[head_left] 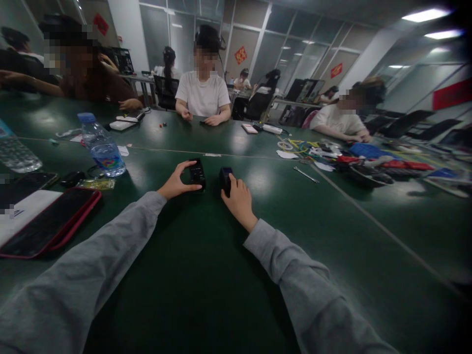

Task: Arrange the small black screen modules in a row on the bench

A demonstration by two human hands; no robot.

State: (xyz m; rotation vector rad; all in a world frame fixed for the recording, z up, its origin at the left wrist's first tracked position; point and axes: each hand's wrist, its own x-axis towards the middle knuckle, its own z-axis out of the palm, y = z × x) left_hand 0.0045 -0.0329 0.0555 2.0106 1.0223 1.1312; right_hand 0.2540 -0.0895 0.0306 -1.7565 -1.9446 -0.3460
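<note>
My left hand (175, 182) has its thumb and fingers at opposite edges of a small black device (197, 174) with rows of pale markings on its face. This device is at the table's middle, its face toward me. Just to the right, my right hand (239, 196) is closed around a small black boxy device (224, 178) with a dark, bluish face. Part of that box is hidden behind the fingers. The two devices stand a short gap apart, not touching.
On the left of the green table (191, 275) are a blue-capped water bottle (101, 145), another bottle (16, 147) and a red-cased phone (51, 223). A wrench (306, 175) and a pile of cables and tools (368, 157) lie right. Several people sit around.
</note>
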